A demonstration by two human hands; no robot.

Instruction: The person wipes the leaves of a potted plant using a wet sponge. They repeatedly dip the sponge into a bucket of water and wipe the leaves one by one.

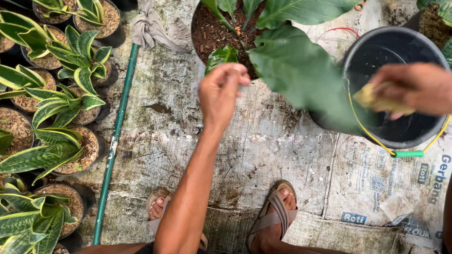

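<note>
My left hand (221,91) is raised over the ground, its fingers pinched on the near edge of a large green leaf (301,70). That leaf belongs to a plant growing in a round black pot of dark soil (209,30) at the top centre. At the right edge my right hand (414,89) grips a yellowish sponge or cloth (376,99) above a black bucket (400,47). The big leaf spreads between my two hands and covers the bucket's left rim.
Several potted variegated plants (52,117) crowd the left side. A green hose (115,136) runs down beside them. A grey rag (150,28) lies at the top. Worn woven sacks (263,146) cover the ground; my sandalled feet (275,214) stand at the bottom.
</note>
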